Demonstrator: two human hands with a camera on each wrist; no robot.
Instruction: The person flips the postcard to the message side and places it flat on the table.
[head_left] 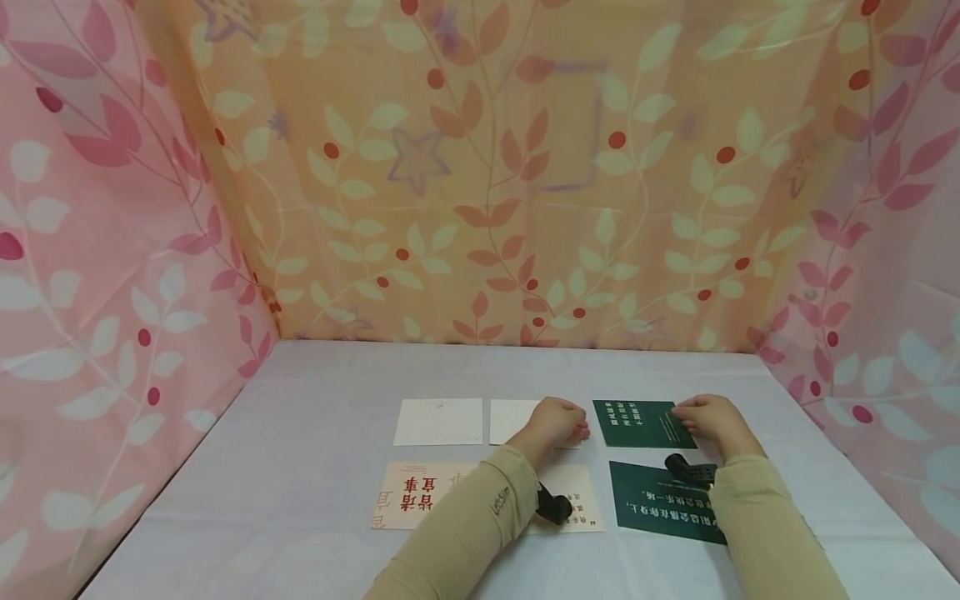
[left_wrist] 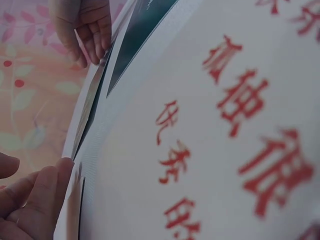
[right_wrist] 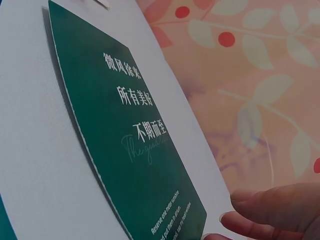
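A small dark green card (head_left: 637, 427) with white writing lies flat in the upper row. At its right edge is my right hand (head_left: 716, 423), the fingertips right at the card's corner and the thumb apart from them in the right wrist view. My left hand (head_left: 553, 423) is over the right part of a white card (head_left: 510, 419), its loosely bent fingers close to the green card's left edge. In the left wrist view, the left thumb stands away from the fingers (left_wrist: 42, 192). Below my right hand, a larger green card (head_left: 652, 510) is partly covered by the right forearm.
Another white card (head_left: 438, 422) lies at the upper left. Beneath it is a cream card with red characters (head_left: 416, 498); a second cream card (head_left: 583, 500) is partly hidden by the left forearm. Patterned curtains (head_left: 487, 208) border the white tablecloth (head_left: 300, 500) at the back and sides.
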